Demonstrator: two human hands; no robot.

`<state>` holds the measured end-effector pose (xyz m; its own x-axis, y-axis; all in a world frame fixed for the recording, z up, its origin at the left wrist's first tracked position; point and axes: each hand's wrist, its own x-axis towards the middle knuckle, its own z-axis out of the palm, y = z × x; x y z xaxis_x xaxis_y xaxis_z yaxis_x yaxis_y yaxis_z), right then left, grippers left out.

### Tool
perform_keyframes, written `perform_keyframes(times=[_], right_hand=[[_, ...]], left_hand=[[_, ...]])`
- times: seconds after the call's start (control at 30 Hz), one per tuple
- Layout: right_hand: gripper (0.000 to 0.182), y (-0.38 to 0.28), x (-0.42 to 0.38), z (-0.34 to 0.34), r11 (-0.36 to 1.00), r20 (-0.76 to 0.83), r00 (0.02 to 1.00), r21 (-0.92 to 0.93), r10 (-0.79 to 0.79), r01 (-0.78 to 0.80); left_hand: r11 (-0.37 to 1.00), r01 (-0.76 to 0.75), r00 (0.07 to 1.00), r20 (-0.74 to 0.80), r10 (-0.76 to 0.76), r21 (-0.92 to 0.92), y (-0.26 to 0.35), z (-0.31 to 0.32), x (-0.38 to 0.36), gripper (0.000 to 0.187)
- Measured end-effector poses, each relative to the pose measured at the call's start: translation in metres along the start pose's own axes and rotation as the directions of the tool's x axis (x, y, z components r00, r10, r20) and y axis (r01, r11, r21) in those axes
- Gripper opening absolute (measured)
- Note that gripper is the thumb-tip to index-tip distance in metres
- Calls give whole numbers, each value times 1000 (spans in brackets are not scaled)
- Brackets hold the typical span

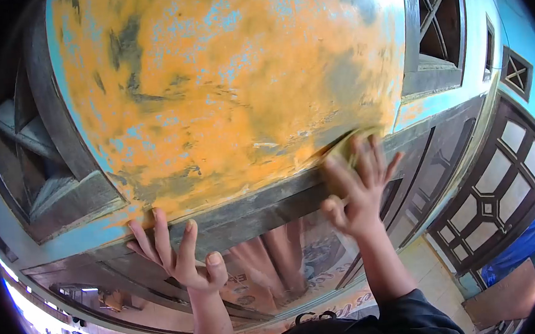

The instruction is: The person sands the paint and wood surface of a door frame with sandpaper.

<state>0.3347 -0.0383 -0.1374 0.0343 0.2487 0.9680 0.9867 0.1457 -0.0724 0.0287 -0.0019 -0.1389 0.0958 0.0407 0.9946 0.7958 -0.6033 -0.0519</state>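
Note:
My right hand presses a yellowish-brown piece of sandpaper against the lower right edge of a wall panel. Hand and sheet are both smeared by motion. The panel is patchy orange, with light blue and grey showing through. Fingers apart and holding nothing, my left hand rests against the dark wooden beam under the panel's lower left edge.
Wooden vent frames with crossed slats flank the panel on both sides. Glass panes lie below the beam. At the right stand a dark door with pale panes, a blue sheet and a brown board.

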Motion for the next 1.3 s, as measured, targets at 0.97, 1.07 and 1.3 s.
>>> perform_keyframes(times=[0.97, 1.07, 1.3], right_hand=[[61, 25, 10, 1, 981, -88, 978, 68, 188, -182], [62, -6, 1, 4, 991, 17, 992, 55, -122, 121], [54, -3, 14, 5, 974, -80, 987, 193, 138, -120]], left_hand=[[983, -143, 990, 33, 140, 119, 4, 13, 0, 54], [982, -144, 990, 15, 143, 124, 2, 15, -1, 53], [990, -123, 992, -10, 124, 70, 4, 17, 2, 48]])
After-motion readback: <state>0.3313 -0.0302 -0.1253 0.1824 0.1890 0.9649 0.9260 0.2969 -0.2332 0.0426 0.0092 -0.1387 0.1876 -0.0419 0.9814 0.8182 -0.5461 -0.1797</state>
